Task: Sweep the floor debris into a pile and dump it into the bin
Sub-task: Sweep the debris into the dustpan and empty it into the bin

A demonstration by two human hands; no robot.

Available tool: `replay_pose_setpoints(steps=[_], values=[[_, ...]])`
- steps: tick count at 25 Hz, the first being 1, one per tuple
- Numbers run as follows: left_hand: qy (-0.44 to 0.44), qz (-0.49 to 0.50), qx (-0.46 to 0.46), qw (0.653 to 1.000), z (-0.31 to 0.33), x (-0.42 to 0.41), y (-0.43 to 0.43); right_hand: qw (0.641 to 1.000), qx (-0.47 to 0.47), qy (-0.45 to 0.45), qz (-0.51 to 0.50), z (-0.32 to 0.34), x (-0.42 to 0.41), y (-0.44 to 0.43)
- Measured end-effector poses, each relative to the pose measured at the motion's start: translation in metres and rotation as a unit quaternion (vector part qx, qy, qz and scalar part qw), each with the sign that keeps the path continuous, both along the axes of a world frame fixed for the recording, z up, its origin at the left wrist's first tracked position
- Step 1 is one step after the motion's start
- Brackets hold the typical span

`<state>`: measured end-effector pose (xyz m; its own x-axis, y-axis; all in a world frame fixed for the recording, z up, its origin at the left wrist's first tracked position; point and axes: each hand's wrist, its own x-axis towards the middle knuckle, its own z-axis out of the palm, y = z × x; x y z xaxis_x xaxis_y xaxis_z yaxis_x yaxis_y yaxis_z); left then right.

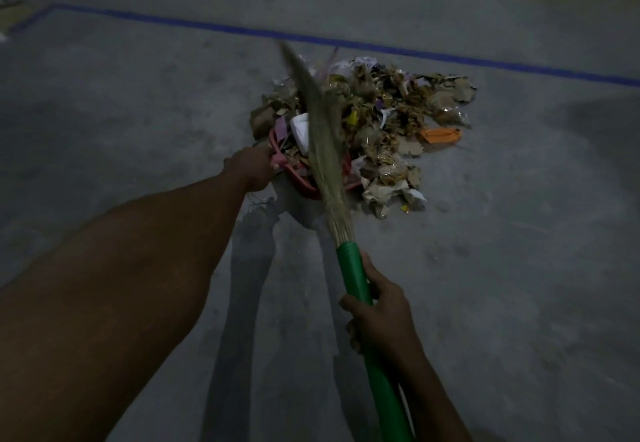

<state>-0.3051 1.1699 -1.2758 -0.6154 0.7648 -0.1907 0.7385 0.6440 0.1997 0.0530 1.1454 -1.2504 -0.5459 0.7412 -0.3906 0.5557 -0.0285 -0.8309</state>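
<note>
A pile of debris (388,119), brown paper scraps, wrappers and an orange tag (440,135), lies on the grey concrete floor. A red dustpan (304,183) sits at the pile's near left edge with scraps in it. My left hand (250,168) grips the dustpan's pink handle. My right hand (377,313) grips the green handle of a grass broom (320,123). The broom's bristles lie blurred across the dustpan and the pile's left part.
A blue tape line (346,43) runs across the floor behind the pile. Some flat cardboard-like material (10,13) shows at the far left edge. Bare concrete surrounds the pile. No bin is in view.
</note>
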Motion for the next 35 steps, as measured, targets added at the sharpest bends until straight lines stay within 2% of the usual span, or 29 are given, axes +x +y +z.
replay_pose_setpoints(steps=[6,10,14,17,20,23,28,32,35], values=[[0.003,-0.015,0.0,1.0,0.002,-0.001,-0.001,0.989,-0.039,0.106,-0.095,0.021,0.03,0.005],[0.009,-0.003,-0.004,1.0,0.002,0.001,0.002,0.982,-0.035,0.094,-0.158,0.025,0.024,0.023],[0.015,0.001,-0.026,1.0,0.004,0.005,0.006,0.99,-0.063,0.027,-0.124,0.011,0.01,0.025],[0.009,0.001,-0.036,0.999,0.003,0.006,0.009,0.994,-0.021,0.006,-0.111,0.014,0.016,0.013],[0.008,0.014,-0.044,0.999,0.002,0.007,0.01,0.991,0.006,0.038,-0.128,0.027,0.016,0.003],[0.013,0.009,-0.035,0.999,0.003,0.009,0.01,0.996,0.007,0.03,-0.089,0.031,-0.004,0.007],[0.024,-0.021,-0.034,0.999,0.006,0.011,0.009,0.996,-0.076,0.036,-0.033,0.022,-0.03,0.012],[0.049,-0.065,-0.031,0.996,0.01,0.019,0.009,0.987,-0.088,0.106,-0.086,0.032,-0.021,0.008],[0.032,-0.043,-0.03,0.998,0.008,0.016,0.007,0.982,-0.112,0.11,-0.107,0.023,-0.033,0.019]])
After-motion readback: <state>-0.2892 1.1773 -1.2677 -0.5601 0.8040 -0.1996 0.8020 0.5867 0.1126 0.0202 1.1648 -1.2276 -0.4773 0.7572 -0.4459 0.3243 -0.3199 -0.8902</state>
